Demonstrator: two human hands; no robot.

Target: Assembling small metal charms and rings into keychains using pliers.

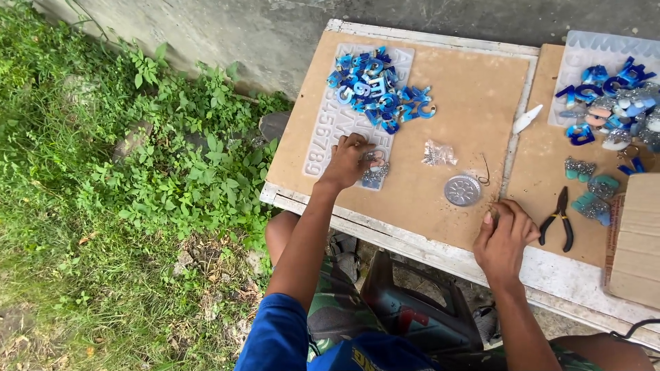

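A: Left hand (348,159) is down on the clear letter mould (323,130), fingers pinched on small silvery pieces at its near end. The blue resin letters (377,88) sit heaped at the far end.

B: Right hand (505,233)?

A: Curled at the counter (440,254) edge; whether those fingers hold anything, I can't tell. I'd judge most letters are demoulded, few fitted.

B: Packaging?

A: A small clear bag (438,154) mid-board, a brown cardboard box (636,240) far right.

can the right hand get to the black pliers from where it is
Probably yes: the right hand rests on the board just left of the black pliers, and nothing lies between them.
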